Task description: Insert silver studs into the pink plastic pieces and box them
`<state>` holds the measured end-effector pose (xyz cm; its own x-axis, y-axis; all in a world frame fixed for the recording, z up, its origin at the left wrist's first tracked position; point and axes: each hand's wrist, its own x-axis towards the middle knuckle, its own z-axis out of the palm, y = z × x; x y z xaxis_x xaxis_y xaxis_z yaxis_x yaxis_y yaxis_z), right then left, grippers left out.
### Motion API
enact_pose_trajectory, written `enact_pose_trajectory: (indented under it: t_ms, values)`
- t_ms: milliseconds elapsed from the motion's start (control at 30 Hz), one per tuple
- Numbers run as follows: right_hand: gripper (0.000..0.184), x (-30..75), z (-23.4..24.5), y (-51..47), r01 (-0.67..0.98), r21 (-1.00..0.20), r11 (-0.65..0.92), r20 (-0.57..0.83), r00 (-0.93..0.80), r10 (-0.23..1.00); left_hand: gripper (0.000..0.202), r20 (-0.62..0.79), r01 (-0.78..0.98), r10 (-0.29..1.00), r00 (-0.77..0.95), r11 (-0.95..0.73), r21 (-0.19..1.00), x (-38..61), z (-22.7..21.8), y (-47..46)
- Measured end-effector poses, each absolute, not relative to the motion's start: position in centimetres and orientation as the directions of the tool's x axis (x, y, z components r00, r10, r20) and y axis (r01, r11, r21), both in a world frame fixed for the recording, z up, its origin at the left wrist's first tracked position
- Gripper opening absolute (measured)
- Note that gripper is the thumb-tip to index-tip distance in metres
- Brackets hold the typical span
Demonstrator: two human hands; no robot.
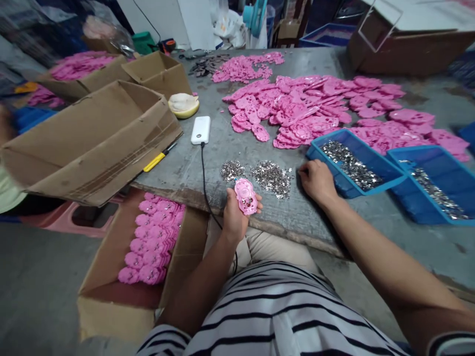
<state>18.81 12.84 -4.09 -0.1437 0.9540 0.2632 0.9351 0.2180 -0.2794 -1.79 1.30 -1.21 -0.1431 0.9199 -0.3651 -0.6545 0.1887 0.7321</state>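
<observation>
My left hand is closed around a pink plastic casing, held tilted at the table edge with its inner side up. A few small metal bits show near the lower end of that casing. On the table top just beyond lie two heaps of small shiny metal pieces, a smaller left heap and a larger right heap. My right hand rests on the table beside the near blue tray, its fingers curled together. Whatever those fingers hold, if anything, is hidden.
A second blue tray with metal pieces stands at the right. Pink casings are piled behind. Left are a white power bank with a black cable, a yellow cutter and cardboard boxes. Below, a carton holds stacked pink casings.
</observation>
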Motion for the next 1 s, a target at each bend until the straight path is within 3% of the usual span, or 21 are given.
enact_pose_trajectory:
  t_ms: [300,367,467,533,600,667,767,1000]
  values:
    - [0.016,18.1,-1.8,11.7,0.908,-0.395,0.14,0.097,-0.11,0.989,0.069,-0.358,-0.644,0.918,-0.174,0.168,0.746,-1.7,-1.0,1.4]
    - [0.017,18.2,-0.8,10.9,0.863,-0.46,0.211,0.175,-0.145,0.974,0.069,-0.355,-0.643,0.918,-0.177,0.165,0.748,-1.7,-1.1,1.4]
    - [0.019,19.4,1.4,10.3,0.808,-0.506,0.301,0.403,-0.087,0.911,0.069,-0.34,-0.641,0.926,-0.164,0.162,0.751,-1.8,-1.4,1.4]
    - [0.019,20.9,3.0,11.1,0.836,-0.506,0.211,0.476,0.067,0.877,0.07,-0.32,-0.633,0.934,-0.16,0.152,0.759,-1.8,-1.6,1.3]
    - [0.02,22.7,4.2,12.5,0.893,-0.451,-0.011,0.369,0.197,0.908,0.071,-0.306,-0.62,0.937,-0.167,0.142,0.772,-1.8,-1.7,1.2]
    - [0.02,24.3,4.9,14.0,0.932,-0.316,-0.181,0.157,0.239,0.958,0.072,-0.295,-0.604,0.939,-0.176,0.134,0.785,-1.8,-1.9,1.1]
    - [0.015,25.6,4.7,15.3,0.974,-0.14,-0.176,-0.124,0.159,0.979,0.073,-0.268,-0.591,0.948,-0.172,0.118,0.798,-1.9,-2.2,1.0]
    - [0.019,24.5,2.7,15.3,0.988,-0.055,-0.145,-0.185,0.132,0.974,0.073,-0.259,-0.582,0.948,-0.187,0.105,0.806,-1.8,-3.1,1.5]
